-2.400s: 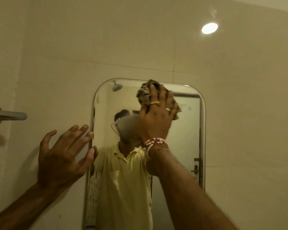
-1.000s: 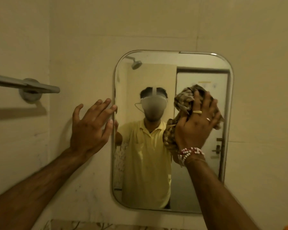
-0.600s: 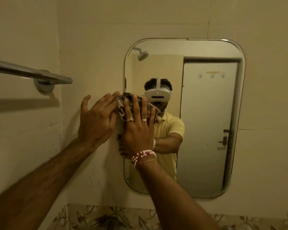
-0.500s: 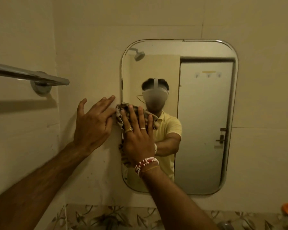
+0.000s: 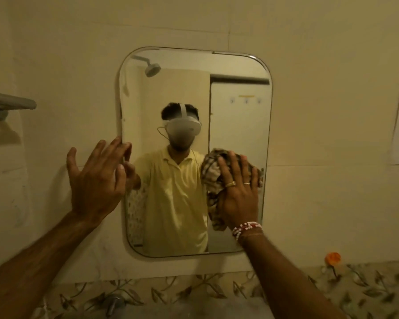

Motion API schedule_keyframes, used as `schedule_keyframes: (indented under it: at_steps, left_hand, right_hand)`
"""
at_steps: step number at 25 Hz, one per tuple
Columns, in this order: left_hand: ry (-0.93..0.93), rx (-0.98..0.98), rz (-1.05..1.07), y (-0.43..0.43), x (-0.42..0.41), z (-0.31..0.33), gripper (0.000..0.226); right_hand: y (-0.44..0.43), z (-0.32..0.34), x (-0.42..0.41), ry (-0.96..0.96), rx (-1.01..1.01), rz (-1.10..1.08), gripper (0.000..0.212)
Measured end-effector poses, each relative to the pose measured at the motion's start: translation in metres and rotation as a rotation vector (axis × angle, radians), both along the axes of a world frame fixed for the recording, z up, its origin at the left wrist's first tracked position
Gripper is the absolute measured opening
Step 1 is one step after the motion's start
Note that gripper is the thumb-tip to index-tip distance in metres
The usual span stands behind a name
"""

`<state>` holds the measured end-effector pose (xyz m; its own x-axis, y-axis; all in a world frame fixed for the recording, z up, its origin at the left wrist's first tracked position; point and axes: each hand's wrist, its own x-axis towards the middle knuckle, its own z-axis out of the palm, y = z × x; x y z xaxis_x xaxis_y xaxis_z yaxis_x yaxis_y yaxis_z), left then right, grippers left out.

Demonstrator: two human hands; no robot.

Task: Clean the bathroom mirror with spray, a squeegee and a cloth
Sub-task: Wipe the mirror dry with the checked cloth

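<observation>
A rounded rectangular mirror (image 5: pixel 240 125) hangs on the beige tiled wall. My right hand (image 5: pixel 238 192), with rings and a beaded bracelet, presses a bunched checked cloth (image 5: pixel 211 173) flat against the glass in the mirror's lower right part. My left hand (image 5: pixel 97 180) rests with fingers spread on the wall, its fingertips touching the mirror's left edge; it holds nothing. No spray bottle or squeegee shows in the head view.
A metal towel rail (image 5: pixel 9 103) juts from the wall at the left. Below the mirror runs a leaf-patterned tile border (image 5: pixel 194 293) with a tap top (image 5: pixel 114 303). An orange object (image 5: pixel 332 258) sits low at the right.
My right hand has swept the cloth from the mirror's left edge across to its lower right side. My left hand has stayed at the left edge.
</observation>
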<state>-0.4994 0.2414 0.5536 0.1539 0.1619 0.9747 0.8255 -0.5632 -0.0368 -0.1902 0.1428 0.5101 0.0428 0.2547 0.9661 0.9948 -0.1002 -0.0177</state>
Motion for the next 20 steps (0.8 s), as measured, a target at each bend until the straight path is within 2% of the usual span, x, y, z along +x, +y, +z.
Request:
schedule_keyframes:
  at_steps: [3,7,14,18,20]
  left_hand:
    - [-0.012,-0.001,0.031,-0.001,0.004,-0.011,0.055]
    - [0.035,-0.036,0.073,0.003,-0.006,-0.030,0.060]
    - [0.012,-0.095,0.031,0.005,-0.019,-0.057,0.068]
    - [-0.020,-0.101,-0.008,0.008,-0.016,-0.061,0.066]
    - [-0.042,-0.103,-0.023,0.007,-0.013,-0.065,0.064]
  right_hand:
    - [-0.012,0.001,0.026,0.211,0.061,0.026,0.080]
    - [-0.003,0.004,0.005,0.389,0.132,0.029,0.082]
    - [0.030,0.022,-0.072,0.305,0.118,0.064,0.081]
    - [0.057,0.019,-0.132,0.109,0.015,0.110,0.065]
    - [0.067,0.007,-0.159,0.043,-0.034,0.136,0.065]
